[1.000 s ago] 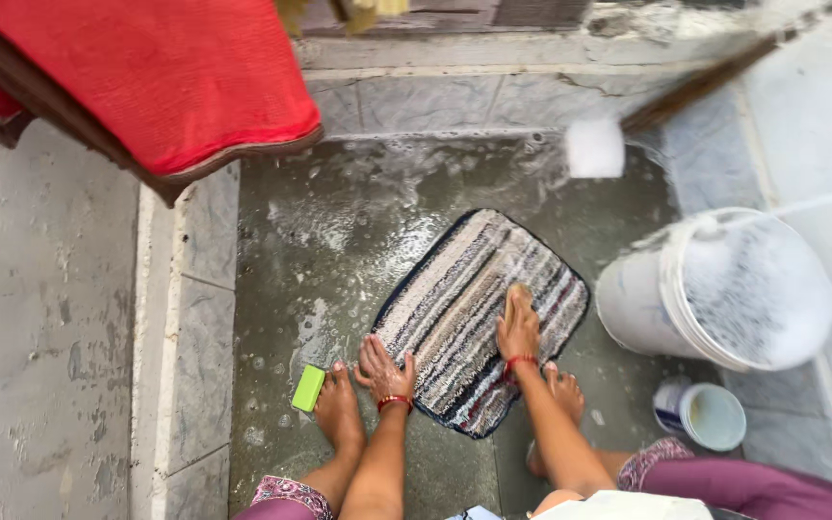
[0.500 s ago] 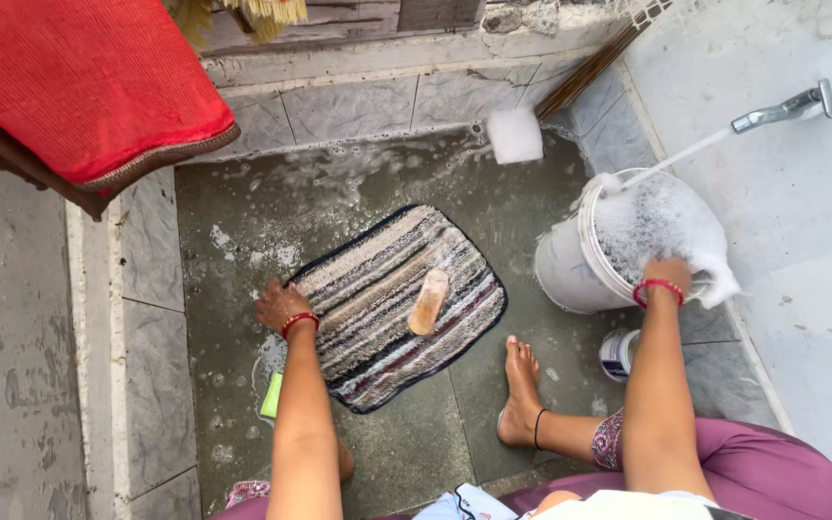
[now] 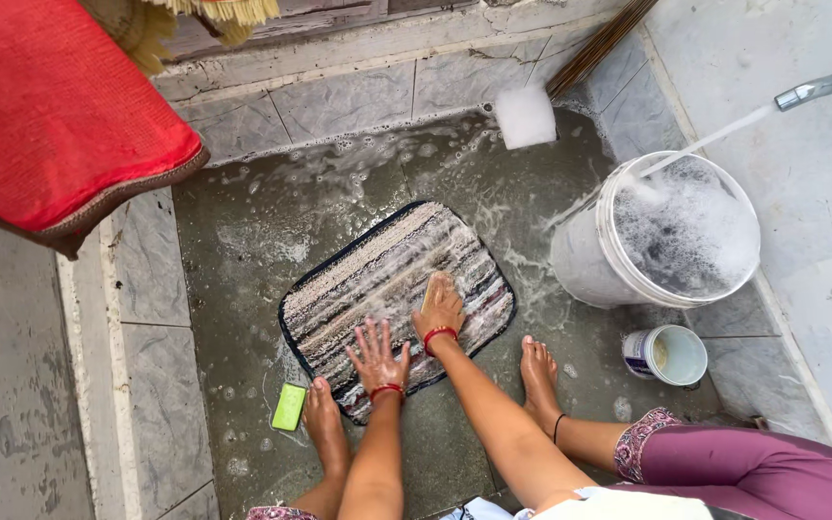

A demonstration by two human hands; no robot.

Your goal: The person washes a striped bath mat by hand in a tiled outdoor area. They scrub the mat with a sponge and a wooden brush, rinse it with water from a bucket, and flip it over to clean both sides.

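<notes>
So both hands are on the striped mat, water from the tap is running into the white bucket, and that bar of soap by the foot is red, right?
Not quite: the head view shows the bar of soap is green. The rest holds: left hand and right hand are on the striped mat, and tap water runs into the white bucket.

A wet, soapy stone floor [image 3: 243, 241] carried a striped rug [image 3: 377, 279] lying flat at its middle. A white bucket [image 3: 589, 260] full of suds stood just right of the rug, with a small white tub [image 3: 671, 356] near its base. A green bar of soap [image 3: 289, 406] lay by the rug's near-left corner, beside a bare foot [image 3: 323, 414], and a white foam block [image 3: 525, 117] rested at the back wall.
</notes>
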